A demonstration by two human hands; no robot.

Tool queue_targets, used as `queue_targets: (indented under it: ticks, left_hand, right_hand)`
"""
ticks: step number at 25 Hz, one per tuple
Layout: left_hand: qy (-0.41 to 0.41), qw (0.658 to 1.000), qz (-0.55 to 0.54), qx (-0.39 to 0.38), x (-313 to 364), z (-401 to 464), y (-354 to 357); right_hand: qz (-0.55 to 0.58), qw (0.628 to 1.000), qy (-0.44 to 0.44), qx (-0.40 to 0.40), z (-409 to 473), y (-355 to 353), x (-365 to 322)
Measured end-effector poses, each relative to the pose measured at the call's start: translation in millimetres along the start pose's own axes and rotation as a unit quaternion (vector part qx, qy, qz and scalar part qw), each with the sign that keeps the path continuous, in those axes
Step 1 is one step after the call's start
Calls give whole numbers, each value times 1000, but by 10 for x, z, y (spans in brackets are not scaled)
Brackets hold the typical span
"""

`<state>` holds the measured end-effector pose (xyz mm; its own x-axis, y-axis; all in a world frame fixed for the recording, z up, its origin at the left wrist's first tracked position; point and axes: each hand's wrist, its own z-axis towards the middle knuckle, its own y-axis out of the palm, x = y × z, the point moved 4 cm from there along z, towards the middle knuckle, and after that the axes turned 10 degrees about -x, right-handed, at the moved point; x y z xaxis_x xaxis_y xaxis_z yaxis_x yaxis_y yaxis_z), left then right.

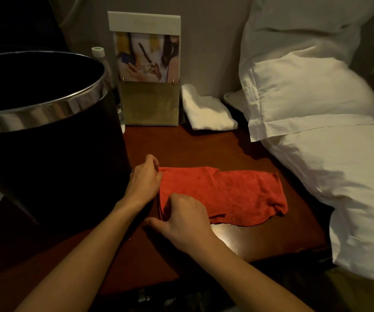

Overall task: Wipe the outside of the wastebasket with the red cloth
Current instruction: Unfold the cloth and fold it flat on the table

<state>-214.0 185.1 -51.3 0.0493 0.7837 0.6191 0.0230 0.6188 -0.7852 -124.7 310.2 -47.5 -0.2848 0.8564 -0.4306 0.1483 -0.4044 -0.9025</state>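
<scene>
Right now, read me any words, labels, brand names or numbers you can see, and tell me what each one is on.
No text here can be read.
Display card: a faint mark on its white top strip, too blurred and pale to read; the photo below it shows no legible words.
Bottle behind the wastebasket: only its cap and neck show, no label in view.
Red cloth, white towel and pillows: no print visible.
</scene>
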Motion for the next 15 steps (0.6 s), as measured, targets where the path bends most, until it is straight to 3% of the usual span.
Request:
queue_targets:
  ticks: [2, 4, 8, 15]
  left_hand:
    - [2, 1000, -23, -5, 35, 5, -19]
    - [8, 999, -45, 6, 132, 26, -68]
    - [43, 994, -102, 21, 666, 151, -91]
    - [123, 981, -137, -55, 1820, 519, 637]
  right_hand:
    - [-9, 1000, 15, -4, 4, 25, -12]
    - [57, 998, 15, 23, -34, -9, 28]
    - [201, 968, 31, 144, -237, -326, 332]
    - [198, 940, 86, 264, -619, -1013, 1309]
